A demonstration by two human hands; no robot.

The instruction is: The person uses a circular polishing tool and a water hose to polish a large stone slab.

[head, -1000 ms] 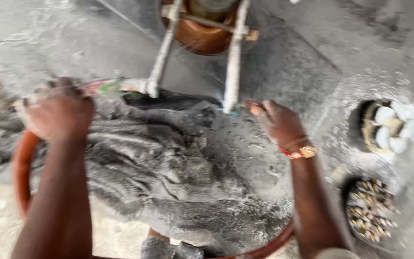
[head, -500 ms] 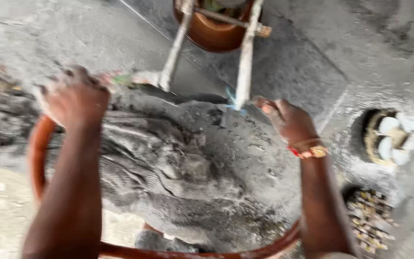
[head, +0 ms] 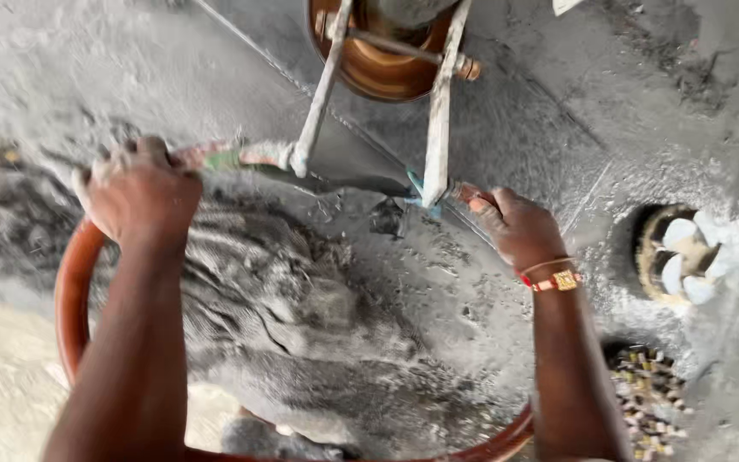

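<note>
Grey, wet clay fills a wide reddish basin that takes up the lower middle of my view, heaped and ridged on the left, flatter and gritty on the right. My left hand is closed over the basin's far rim, knuckles up; my right hand is curled around the rim on the other side, beside a pale frame whose two legs rest on that edge. Behind the frame sits a brown pot. I judge the load heavy, dense and slick; the clay would slump and smear if grabbed, so the stiff rim, held at both sides, is the sound place to grip. Two small holes with pale lumps lie to the right.
</note>
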